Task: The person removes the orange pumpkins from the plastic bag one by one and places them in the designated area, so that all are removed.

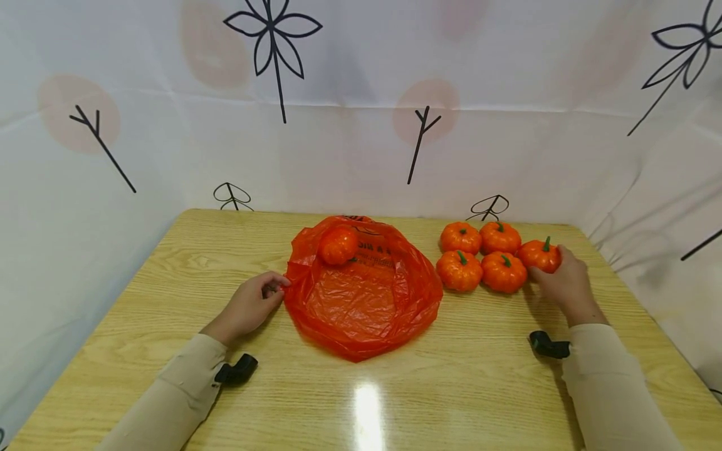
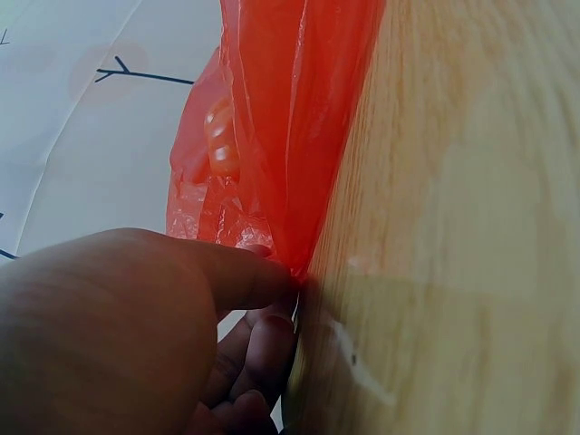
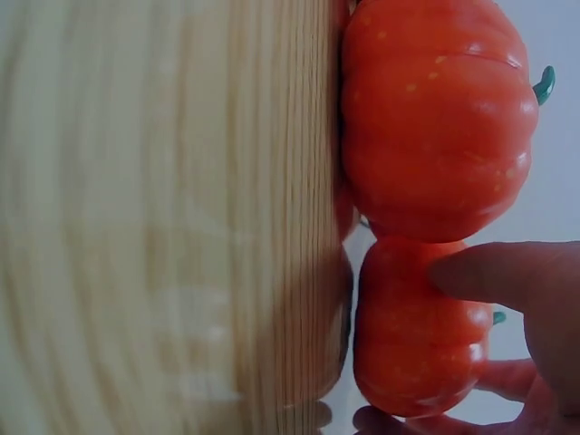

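Observation:
A red plastic bag [image 1: 361, 307] lies spread with its mouth wide on the table, one small orange pumpkin [image 1: 338, 245] inside at its upper left. My left hand [image 1: 251, 307] pinches the bag's left edge between thumb and fingers, as the left wrist view shows close to the tabletop. At the right, my right hand [image 1: 566, 285] grips the outermost pumpkin [image 3: 421, 331], thumb on one side and fingers round the other. That pumpkin has a green stem and touches or nearly touches its neighbour [image 3: 439, 118].
Several more pumpkins [image 1: 459, 271] stand in two short rows between the bag and my right hand. The wooden table [image 1: 304, 407] ends at a white patterned cloth [image 1: 350, 150] behind. Black devices [image 1: 237, 369] are strapped at both wrists.

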`<state>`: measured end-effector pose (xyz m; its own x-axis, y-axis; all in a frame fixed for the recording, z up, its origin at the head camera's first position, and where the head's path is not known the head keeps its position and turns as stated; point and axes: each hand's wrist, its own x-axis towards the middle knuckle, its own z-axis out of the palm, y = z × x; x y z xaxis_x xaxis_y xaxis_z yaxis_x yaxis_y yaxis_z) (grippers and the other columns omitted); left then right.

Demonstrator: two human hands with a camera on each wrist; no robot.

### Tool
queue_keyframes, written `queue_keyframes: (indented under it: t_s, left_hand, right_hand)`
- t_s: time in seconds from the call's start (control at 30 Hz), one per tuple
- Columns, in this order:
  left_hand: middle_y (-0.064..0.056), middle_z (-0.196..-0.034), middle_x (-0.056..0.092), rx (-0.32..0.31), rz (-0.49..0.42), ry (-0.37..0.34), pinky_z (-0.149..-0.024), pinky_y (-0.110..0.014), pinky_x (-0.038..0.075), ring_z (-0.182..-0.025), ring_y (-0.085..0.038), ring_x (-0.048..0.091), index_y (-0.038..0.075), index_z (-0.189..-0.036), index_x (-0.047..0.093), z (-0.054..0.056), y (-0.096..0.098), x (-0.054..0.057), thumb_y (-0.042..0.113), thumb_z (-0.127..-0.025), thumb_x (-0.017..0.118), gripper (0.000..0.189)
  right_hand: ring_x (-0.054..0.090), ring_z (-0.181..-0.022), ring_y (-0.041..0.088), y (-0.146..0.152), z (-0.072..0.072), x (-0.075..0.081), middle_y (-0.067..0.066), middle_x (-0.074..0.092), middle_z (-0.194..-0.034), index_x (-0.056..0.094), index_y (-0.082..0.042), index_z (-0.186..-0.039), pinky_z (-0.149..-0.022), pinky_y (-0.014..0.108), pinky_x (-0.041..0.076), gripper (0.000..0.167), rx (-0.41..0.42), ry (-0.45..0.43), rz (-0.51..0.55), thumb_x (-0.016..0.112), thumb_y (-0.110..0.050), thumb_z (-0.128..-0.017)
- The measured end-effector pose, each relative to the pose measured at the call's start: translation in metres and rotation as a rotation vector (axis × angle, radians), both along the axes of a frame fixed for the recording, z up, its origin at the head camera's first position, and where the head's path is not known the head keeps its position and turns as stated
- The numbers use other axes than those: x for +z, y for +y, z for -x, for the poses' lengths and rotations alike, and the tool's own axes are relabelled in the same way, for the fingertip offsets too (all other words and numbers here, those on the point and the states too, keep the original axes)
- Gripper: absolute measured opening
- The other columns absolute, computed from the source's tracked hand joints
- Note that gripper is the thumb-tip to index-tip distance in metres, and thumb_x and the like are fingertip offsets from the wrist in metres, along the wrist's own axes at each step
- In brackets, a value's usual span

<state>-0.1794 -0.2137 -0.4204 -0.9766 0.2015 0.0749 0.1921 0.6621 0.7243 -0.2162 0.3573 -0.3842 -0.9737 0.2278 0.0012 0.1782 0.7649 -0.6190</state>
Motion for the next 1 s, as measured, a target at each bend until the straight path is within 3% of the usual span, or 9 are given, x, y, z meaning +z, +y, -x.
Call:
queue_keyframes:
  t_s: [0.2, 0.83, 1.0]
  left_hand:
    - [-0.007, -0.099, 0.066, 0.004, 0.008, -0.003, -0.076, -0.03, 0.047, -0.084, -0.015, 0.056, 0.008, -0.115, 0.066, -0.0001, 0.0002, 0.0005, 0.009, -0.1, 0.059, 0.017]
    - [-0.006, -0.097, 0.066, 0.011, 0.012, -0.003, -0.075, -0.029, 0.046, -0.082, -0.016, 0.055, 0.009, -0.114, 0.066, 0.0008, -0.0007, -0.0007, 0.009, -0.1, 0.059, 0.016]
    - [-0.006, -0.097, 0.066, 0.018, 0.013, -0.004, -0.075, -0.029, 0.047, -0.082, -0.016, 0.056, 0.01, -0.114, 0.066, 0.0007, -0.0002, -0.0011, 0.009, -0.099, 0.059, 0.016]
  right_hand:
    - [0.03, -0.129, 0.065, -0.0019, 0.0003, 0.001, 0.052, 0.018, -0.143, 0.002, 0.013, -0.153, -0.107, 0.072, 0.029, 0.084, 0.011, -0.056, -0.012, 0.052, -0.029, -0.1]
    - [0.027, -0.133, 0.064, -0.0059, 0.0006, 0.0001, 0.049, 0.019, -0.147, 0.005, 0.015, -0.152, -0.109, 0.071, 0.027, 0.084, 0.044, -0.032, -0.018, 0.043, -0.041, -0.102]
    - [0.024, -0.134, 0.064, -0.0078, -0.0011, 0.0009, 0.045, 0.007, -0.153, 0.004, 0.011, -0.155, -0.11, 0.072, 0.024, 0.084, 0.011, -0.024, 0.007, 0.04, -0.044, -0.103]
